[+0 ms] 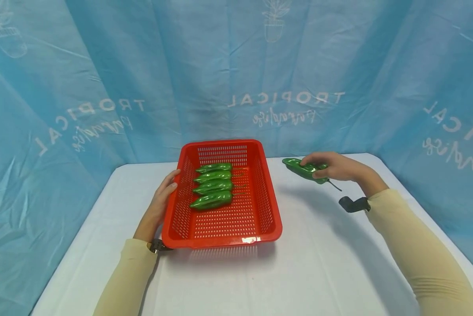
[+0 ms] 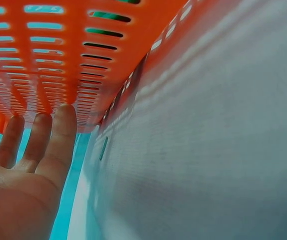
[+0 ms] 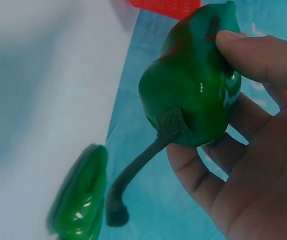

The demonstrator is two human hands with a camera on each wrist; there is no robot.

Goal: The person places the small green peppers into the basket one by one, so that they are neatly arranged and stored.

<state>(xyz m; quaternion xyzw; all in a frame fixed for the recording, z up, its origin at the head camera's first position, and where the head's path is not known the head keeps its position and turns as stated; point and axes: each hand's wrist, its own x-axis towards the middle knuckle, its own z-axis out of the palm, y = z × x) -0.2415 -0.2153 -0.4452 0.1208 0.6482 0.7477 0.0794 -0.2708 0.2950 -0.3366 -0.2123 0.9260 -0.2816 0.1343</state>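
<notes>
A red plastic basket with slotted walls holds several long green peppers in a column, tips to the left and stems to the right. My left hand is at the basket's left side; in the left wrist view its extended fingers reach up to the slotted wall. To the right of the basket, my right hand grips a glossy green pepper between thumb and fingers, its curved stem pointing away from the palm. Another green pepper lies on the white table.
A white cloth covers the table under the basket. Blue printed curtains hang behind the table and along both sides, close to its edges. Dark straps circle both wrists.
</notes>
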